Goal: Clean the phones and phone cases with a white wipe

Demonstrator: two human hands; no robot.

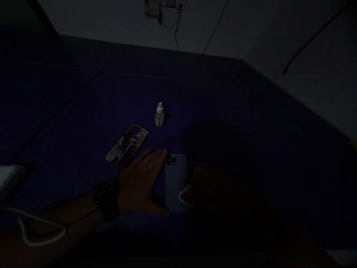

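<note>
A light blue smartphone [175, 178] lies back side up on the dark purple surface, its camera lenses at the far left corner. Along its left edge rests my left hand [142, 182], fingers stretched forward and thumb apart, touching the phone's side. My right hand [203, 182], deep in shadow, presses a small white cloth [184, 194] on the phone's lower right part. Beyond my left fingers lies a patterned phone case [128, 145]. A small dropper bottle [159, 116] with a white cap stands upright behind the phone.
A white object [11, 176] sits at the left edge. A pale cable [41, 243] loops over my left forearm, which wears a dark watch [106, 193]. Thin cables [177, 35] hang down the white wall at the back. The scene is very dim.
</note>
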